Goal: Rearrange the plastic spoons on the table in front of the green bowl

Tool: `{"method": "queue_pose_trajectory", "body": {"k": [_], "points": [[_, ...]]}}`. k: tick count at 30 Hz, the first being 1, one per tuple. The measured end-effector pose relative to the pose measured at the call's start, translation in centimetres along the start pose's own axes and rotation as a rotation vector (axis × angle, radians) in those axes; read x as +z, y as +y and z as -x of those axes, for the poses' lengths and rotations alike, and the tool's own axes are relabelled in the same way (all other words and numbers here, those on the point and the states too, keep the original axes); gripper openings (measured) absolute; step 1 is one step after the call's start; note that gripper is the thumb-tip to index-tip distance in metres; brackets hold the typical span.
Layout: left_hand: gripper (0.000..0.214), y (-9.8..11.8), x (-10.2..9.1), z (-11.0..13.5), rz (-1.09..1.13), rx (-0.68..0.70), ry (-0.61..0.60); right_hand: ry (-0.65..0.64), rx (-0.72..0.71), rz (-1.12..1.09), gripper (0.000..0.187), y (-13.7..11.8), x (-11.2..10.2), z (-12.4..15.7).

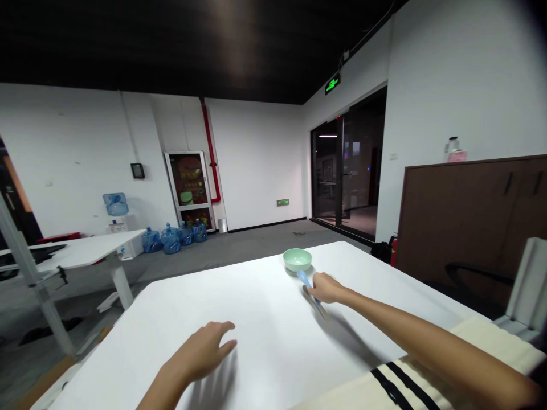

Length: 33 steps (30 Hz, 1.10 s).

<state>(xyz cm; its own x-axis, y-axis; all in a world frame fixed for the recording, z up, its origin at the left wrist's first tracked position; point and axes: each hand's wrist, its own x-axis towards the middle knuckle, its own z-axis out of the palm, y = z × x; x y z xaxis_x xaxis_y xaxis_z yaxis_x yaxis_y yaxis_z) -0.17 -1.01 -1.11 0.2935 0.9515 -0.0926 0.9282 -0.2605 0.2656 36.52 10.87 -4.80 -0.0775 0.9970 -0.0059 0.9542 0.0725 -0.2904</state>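
My right hand (pixel 327 287) is closed around a light blue spoon (pixel 303 278), whose rounded end points toward a pale green bowl (pixel 297 260). The bowl stands upright on the white table (pixel 260 307), just beyond the hand. Below my right fingers shows a slim, blurred utensil (pixel 318 306); its kind, and whether it is held or lying on the table, I cannot tell. Over the near left part of the table hovers my left hand (pixel 209 350), fingers stretched out and apart, holding nothing.
Cream cloth with black stripes (pixel 395 387) covers the table's near right edge. A brown cabinet (pixel 470 216) and a chair (pixel 530 285) stand to the right. Several blue water bottles (pixel 171 238) are on the floor by the far wall. Another white table (pixel 94 250) is at left.
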Motion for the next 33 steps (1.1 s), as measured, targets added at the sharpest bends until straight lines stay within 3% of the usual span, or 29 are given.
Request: {"method": "queue_pose_trajectory", "body": {"k": [5,11,14,33], "points": [[0.056,0.2,-0.2,0.2,-0.013,0.002,-0.009,-0.096,-0.095,-0.044,0.024,-3.6,0.4,0.3],[0.056,0.0,-0.2,0.2,-0.009,-0.015,-0.017,-0.144,-0.068,0.002,0.014,-7.4,1.9,0.2],[0.057,-0.3,0.0,0.1,-0.004,-0.026,-0.014,-0.110,-0.063,0.075,0.010,-8.5,2.9,0.4],[0.058,-0.2,0.0,-0.2,-0.008,-0.018,-0.023,-0.075,-0.068,0.085,0.013,-8.2,4.8,0.8]]}}
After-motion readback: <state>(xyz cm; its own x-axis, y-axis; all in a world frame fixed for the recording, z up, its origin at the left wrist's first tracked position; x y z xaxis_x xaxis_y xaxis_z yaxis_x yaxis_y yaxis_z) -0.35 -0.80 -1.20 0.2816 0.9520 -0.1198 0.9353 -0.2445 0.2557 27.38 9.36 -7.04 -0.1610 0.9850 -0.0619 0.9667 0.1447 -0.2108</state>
